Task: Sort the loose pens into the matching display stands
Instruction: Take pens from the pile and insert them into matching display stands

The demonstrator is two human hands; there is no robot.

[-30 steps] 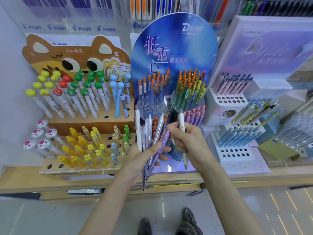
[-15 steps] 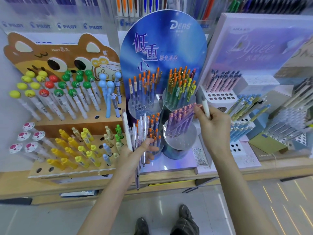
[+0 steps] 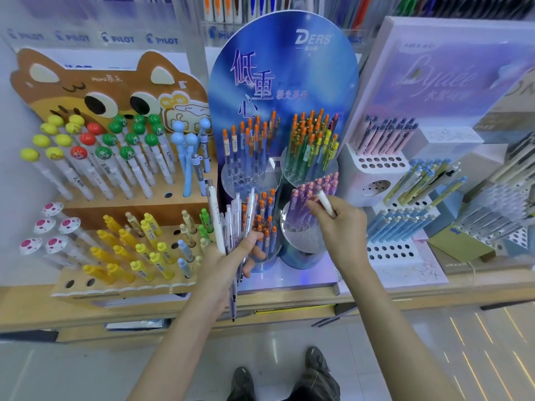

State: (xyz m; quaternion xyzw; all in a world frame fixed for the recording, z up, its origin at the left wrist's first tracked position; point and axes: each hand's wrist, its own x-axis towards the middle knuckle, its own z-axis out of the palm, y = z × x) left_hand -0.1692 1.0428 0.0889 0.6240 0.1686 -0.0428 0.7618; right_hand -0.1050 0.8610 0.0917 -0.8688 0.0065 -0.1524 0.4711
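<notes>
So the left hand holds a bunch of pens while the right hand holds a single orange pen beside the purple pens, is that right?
Not quite. The head view shows the right hand pinching a white pen, not an orange one. The rest stands: the left hand grips a bunch of pens, and the right hand is beside the purple pens.

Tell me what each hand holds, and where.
Left hand grips a bunch of pens mid-barrel; right hand pinches a white pen below its top.
</notes>
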